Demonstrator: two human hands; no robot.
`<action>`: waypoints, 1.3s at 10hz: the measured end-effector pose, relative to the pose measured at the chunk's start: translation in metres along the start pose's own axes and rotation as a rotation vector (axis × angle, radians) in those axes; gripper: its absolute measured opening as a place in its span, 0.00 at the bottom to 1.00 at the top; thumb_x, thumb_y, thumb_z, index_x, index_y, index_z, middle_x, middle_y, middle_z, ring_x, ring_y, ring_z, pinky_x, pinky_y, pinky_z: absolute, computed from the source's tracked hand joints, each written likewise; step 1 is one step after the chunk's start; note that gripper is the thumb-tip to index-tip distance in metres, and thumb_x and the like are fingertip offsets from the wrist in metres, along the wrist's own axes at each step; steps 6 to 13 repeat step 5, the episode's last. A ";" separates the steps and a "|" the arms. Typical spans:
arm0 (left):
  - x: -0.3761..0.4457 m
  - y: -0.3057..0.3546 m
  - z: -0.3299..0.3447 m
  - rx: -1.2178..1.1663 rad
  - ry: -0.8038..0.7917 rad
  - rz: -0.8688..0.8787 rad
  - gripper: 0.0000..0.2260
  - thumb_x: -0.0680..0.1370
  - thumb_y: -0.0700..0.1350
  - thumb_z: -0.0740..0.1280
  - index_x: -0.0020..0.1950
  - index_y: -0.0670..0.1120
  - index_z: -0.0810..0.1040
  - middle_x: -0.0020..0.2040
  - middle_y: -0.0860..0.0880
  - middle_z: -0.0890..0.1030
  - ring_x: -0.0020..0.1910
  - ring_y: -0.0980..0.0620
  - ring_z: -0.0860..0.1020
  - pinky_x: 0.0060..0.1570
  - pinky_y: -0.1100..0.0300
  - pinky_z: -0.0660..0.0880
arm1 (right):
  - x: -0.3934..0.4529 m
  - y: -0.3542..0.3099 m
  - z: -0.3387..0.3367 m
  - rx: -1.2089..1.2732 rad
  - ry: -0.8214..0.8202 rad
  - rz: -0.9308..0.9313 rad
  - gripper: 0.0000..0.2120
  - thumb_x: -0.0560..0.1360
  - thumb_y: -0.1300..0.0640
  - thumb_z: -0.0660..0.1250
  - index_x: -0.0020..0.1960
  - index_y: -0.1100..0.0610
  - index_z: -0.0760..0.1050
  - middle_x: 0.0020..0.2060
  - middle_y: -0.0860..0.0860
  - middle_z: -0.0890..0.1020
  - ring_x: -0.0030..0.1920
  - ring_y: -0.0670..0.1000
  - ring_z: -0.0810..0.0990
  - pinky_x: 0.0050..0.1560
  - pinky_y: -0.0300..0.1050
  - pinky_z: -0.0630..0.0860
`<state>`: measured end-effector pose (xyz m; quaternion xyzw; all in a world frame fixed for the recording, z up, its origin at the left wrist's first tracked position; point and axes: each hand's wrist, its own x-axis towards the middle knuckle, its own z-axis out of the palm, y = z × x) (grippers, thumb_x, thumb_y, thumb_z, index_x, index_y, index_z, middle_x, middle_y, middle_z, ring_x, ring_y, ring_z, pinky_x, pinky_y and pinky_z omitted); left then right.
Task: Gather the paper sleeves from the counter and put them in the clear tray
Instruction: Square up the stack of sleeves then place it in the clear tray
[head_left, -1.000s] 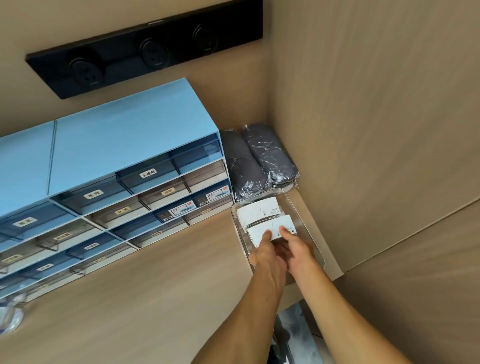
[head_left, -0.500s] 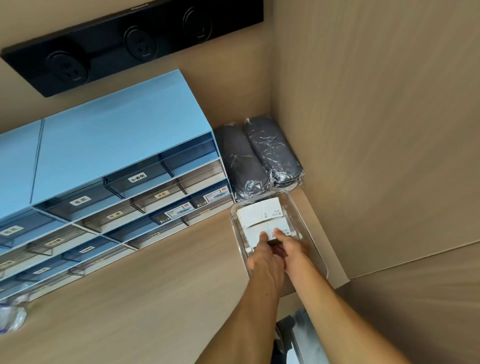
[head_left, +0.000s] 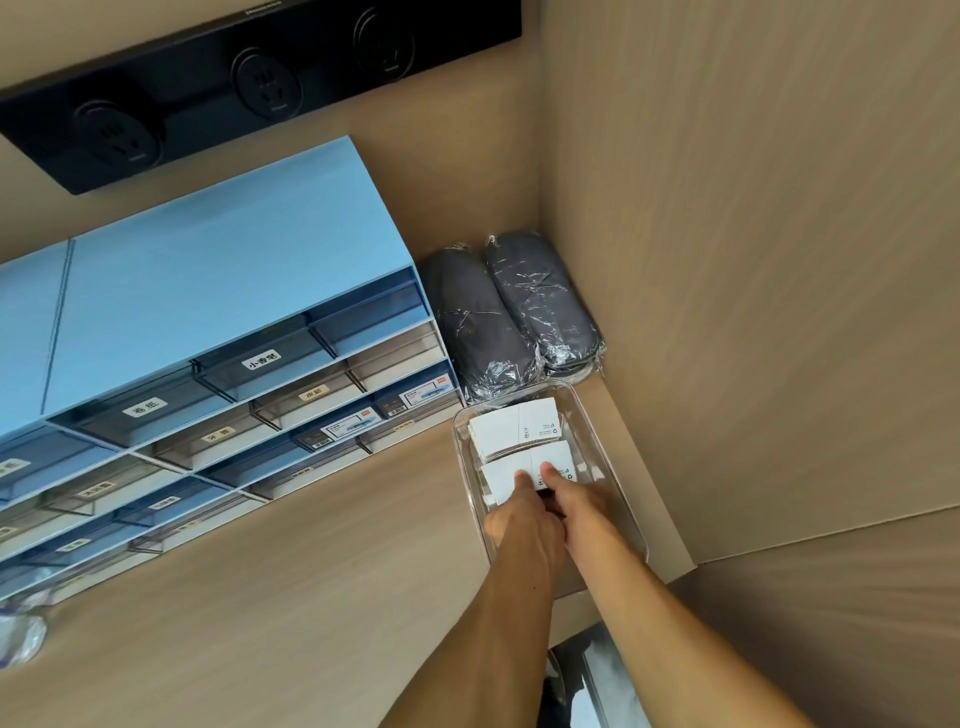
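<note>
The clear tray sits on the wooden counter in the right corner. Two stacks of white paper sleeves lie in it: a far stack and a near stack. My left hand and my right hand are side by side inside the tray, both gripping the near stack, thumbs on top of it. The near edge of that stack is hidden under my fingers.
A blue drawer organiser with labelled clear drawers stands at the left. Two grey rolls wrapped in plastic lie behind the tray against the wall. A black socket strip is on the back wall. A wood panel rises right of the tray.
Both hands have pushed the near stack a little farther into the tray and lower, closer to the far stack. The camera has tilted slightly.
</note>
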<state>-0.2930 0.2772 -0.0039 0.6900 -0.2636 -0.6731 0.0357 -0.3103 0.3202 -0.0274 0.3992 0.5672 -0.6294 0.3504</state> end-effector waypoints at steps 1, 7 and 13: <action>-0.001 0.001 -0.002 0.026 0.002 0.008 0.19 0.71 0.48 0.78 0.55 0.38 0.81 0.37 0.43 0.81 0.35 0.43 0.81 0.45 0.50 0.81 | -0.002 0.000 0.000 -0.004 -0.020 -0.002 0.26 0.70 0.51 0.75 0.61 0.66 0.76 0.53 0.62 0.84 0.51 0.61 0.84 0.57 0.60 0.79; -0.026 0.022 -0.022 0.154 -0.326 -0.204 0.22 0.79 0.55 0.67 0.34 0.41 0.68 0.24 0.47 0.65 0.22 0.51 0.64 0.27 0.60 0.65 | -0.039 -0.001 -0.003 0.135 -0.008 -0.028 0.24 0.71 0.50 0.75 0.56 0.68 0.78 0.49 0.62 0.85 0.43 0.60 0.84 0.49 0.55 0.82; -0.026 0.022 -0.022 0.154 -0.326 -0.204 0.22 0.79 0.55 0.67 0.34 0.41 0.68 0.24 0.47 0.65 0.22 0.51 0.64 0.27 0.60 0.65 | -0.039 -0.001 -0.003 0.135 -0.008 -0.028 0.24 0.71 0.50 0.75 0.56 0.68 0.78 0.49 0.62 0.85 0.43 0.60 0.84 0.49 0.55 0.82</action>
